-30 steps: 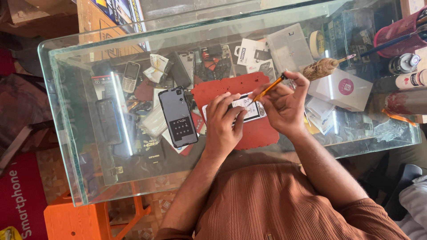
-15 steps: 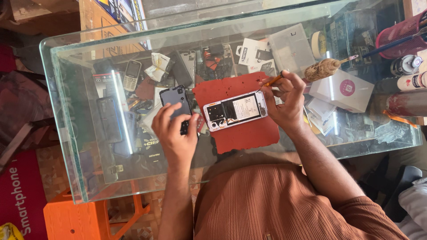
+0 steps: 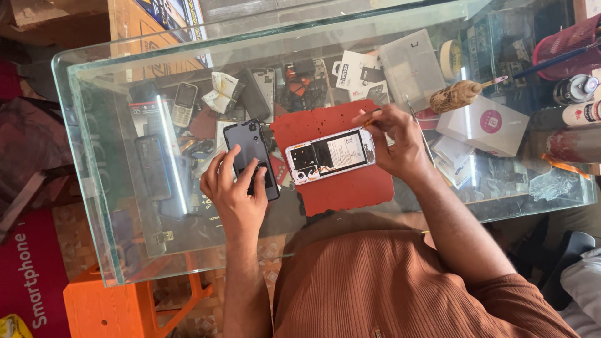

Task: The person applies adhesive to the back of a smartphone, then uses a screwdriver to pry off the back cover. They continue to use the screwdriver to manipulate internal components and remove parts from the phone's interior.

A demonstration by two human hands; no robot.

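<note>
a: on the red mat [image 3: 341, 188], dead centre, lies the opened phone [image 3: 330, 154], back off, battery and board showing. the right hand [image 3: 395, 141] sits at the mat's upper right corner, touching the phone's right end, fingers pinched shut around a thin orange-tipped tool [image 3: 370, 118].

b: and the left hand [image 3: 236, 191]?

a: just left of the mat, spread flat, fingers splayed over the lower half of the dark back cover [image 3: 251, 158]. it presses down on the cover rather than gripping it; nothing is curled inside the palm as far as i can see.

b: what worries you here?

a: a few things, and these are judgements. the phone lies loose on the mat with nothing pinning it, since the left hand is off on the cover. a push from the tool could skate it towards the mat's edge.

b: and the tool itself?

a: its tip is close to the exposed board. a slip could scratch a part or nick the battery. i can't tell exactly where the tip rests; the fingers hide it.

b: anything around the mat?

a: the glass table [image 3: 113, 188] is slick, and the cover lies partly off the mat on bare glass, so it might slide. above the mat, under the glass, old handsets and boxes make a busy background, so a small screw dropped there would be hard to spot.
</note>
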